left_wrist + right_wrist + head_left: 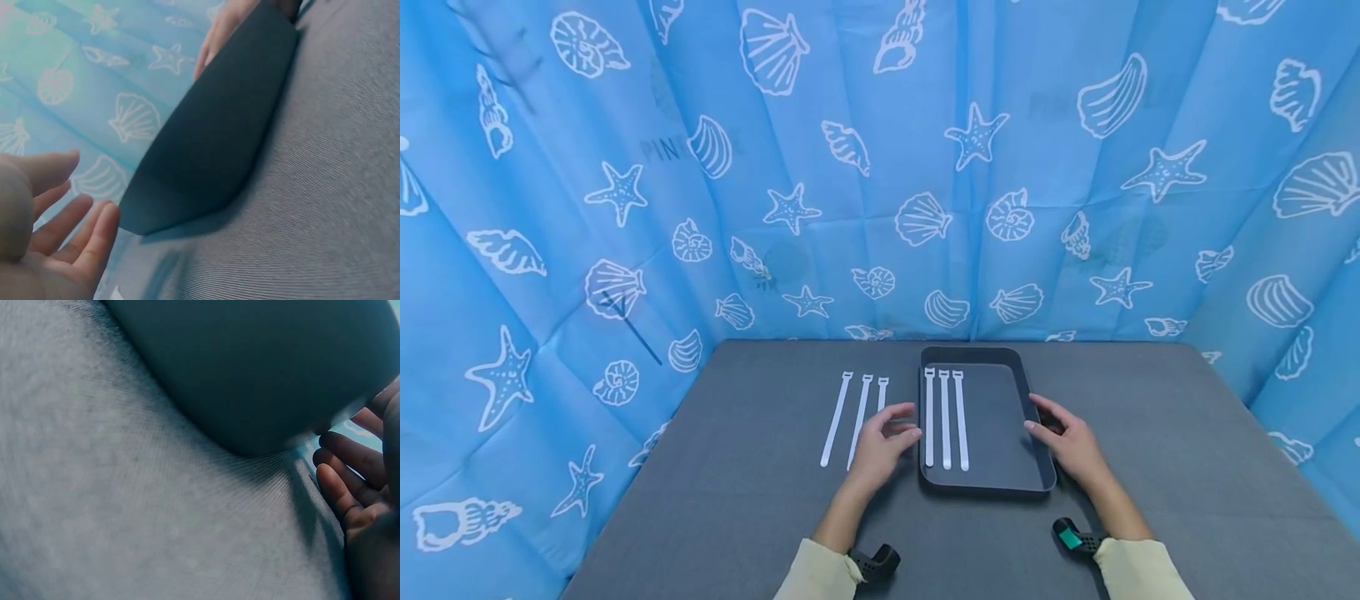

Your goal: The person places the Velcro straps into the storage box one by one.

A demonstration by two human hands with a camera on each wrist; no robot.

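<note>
Pale yellow sleeves [820, 573] lie nearest the camera, each with a black wrist device [880, 565] just below the hand; the one under the right hand bears a green patch [1070, 537]. Fingers bent and thumb well apart from them, the left hand [876, 450] holds nothing, its tips just beside the near wall of a dark grey tray [1000, 425]; I cannot tell whether they touch it. On the tray's other side, the right hand [1075, 450] has its thumb over the rim and its other fingers loosely bent and spread outside the wall; whether they pinch the rim I cannot tell. The tray thus sits flat between the two hands. Inside it, just across the wall from the left hand, three white straps [945, 421] lie side by side with slotted heads pointing away from the person, while the floor beside the right hand is bare. To the left of the left hand lie three more straps [860, 417], the nearest partly hidden by that hand. Under both hands spreads a grey table [760, 467], and beyond it hangs a blue curtain [842, 200] with white shells and starfish.
</note>
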